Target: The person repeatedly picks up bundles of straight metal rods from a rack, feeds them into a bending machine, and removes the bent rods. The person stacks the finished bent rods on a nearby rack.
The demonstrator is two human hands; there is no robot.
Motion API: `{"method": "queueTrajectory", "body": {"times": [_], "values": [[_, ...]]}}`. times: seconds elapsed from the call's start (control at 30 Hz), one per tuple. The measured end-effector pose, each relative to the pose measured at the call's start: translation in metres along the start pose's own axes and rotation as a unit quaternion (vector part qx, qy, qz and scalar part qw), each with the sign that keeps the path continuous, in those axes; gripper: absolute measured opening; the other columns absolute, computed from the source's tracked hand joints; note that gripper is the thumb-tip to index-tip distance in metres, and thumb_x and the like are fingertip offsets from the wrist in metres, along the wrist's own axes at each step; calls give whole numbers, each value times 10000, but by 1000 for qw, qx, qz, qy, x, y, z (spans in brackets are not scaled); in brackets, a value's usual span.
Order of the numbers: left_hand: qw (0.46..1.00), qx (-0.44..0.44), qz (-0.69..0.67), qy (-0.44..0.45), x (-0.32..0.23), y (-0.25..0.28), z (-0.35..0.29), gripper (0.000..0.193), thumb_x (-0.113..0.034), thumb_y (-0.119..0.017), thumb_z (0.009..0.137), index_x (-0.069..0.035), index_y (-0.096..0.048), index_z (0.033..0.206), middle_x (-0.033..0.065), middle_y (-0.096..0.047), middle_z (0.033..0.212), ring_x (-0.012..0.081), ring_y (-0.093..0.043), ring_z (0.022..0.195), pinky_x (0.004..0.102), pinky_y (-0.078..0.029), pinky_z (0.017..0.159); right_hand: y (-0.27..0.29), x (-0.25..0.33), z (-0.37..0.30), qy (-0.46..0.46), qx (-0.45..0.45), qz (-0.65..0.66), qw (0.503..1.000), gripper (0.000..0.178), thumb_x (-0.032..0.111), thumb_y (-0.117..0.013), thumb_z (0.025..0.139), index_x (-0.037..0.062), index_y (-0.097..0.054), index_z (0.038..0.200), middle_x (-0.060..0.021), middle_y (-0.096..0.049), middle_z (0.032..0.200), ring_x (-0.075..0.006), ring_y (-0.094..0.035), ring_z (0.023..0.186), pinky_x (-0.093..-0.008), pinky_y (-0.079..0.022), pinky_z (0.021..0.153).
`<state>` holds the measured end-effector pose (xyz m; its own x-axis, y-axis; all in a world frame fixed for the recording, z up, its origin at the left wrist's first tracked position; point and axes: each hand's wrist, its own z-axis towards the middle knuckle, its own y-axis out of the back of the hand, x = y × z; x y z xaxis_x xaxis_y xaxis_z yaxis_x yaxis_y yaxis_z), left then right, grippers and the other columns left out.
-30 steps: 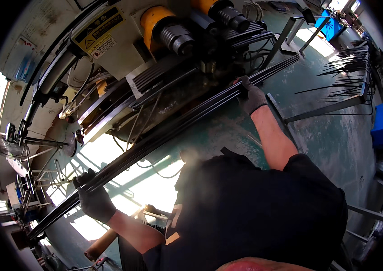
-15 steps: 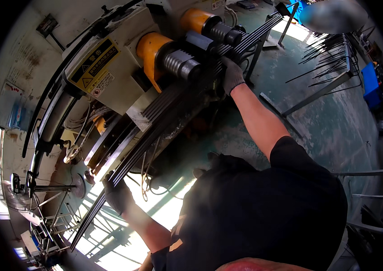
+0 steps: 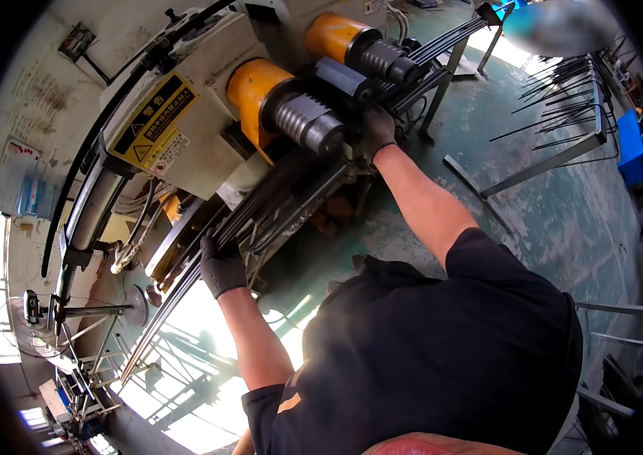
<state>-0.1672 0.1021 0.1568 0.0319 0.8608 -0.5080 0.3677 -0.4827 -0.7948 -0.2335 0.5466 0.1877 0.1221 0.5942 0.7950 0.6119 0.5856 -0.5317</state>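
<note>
Both of my hands wear dark knit gloves. A bundle of long thin metal rods slants from the lower left to the upper right, passing along the front of a bending machine. My left hand is closed around the bundle at the machine's lower left. Farther up, my right hand is closed on the rods just past the ridged steel roller; its fingertips are partly hidden in shadow. Above the rods, two orange housings jut from the machine.
At the right, a metal rack carries several dark rods, with a blue box beyond it. A stand leg rises near my right hand. A round-based stand is at the left. Sunlight falls on the floor below the rods.
My left hand has moved up and to the right along the rods, closer to the machine. My right hand has shifted slightly down and left. The rods near the rollers have separated somewhat.
</note>
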Motion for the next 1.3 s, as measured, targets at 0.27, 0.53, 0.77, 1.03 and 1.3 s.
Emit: {"method": "queueTrajectory", "body": {"times": [0.27,0.53,0.77,1.03,1.3], "values": [[996,51,-73,10,-49,25,-15,276,-156,-563,1080,43,-720,1188,208,-739,1225,353,-675,1211,523,-526,1117,1,22,1,-18,-61,-8,998,363,358,-754,960,58,-737,1164,-60,-718,970,-188,-667,791,-375,-540,676],[992,-10,-53,-112,-78,53,1,334,-211,-532,1109,61,-701,1203,207,-742,1222,339,-698,1174,496,-563,1081,22,-1,-7,43,-19,-40,998,410,366,-713,1033,12,-724,1240,-47,-744,1062,-158,-704,901,-321,-563,803],[997,-4,-20,-69,16,-1,-16,376,-283,-566,1105,42,-655,1272,207,-680,1283,348,-611,1242,497,-456,1162,55,-12,-3,71,-9,-59,996,426,290,-644,1069,8,-640,1388,-64,-703,1275,-189,-673,1120,-355,-542,974],[991,-16,-94,-95,-53,40,-17,264,-189,-575,1079,25,-685,1187,188,-720,1252,391,-644,1245,581,-501,1128,145,-25,-11,-47,-90,-154,983,392,295,-684,1042,-8,-697,1291,-69,-745,1159,-174,-716,988,-322,-578,847],[994,-12,-8,-109,-1,8,-19,318,-231,-606,1085,8,-638,1291,152,-702,1255,320,-646,1236,467,-507,1133,178,-68,-27,-99,-112,-236,960,350,304,-722,1019,1,-724,1194,-64,-742,1000,-170,-710,785,-315,-567,707]]}}
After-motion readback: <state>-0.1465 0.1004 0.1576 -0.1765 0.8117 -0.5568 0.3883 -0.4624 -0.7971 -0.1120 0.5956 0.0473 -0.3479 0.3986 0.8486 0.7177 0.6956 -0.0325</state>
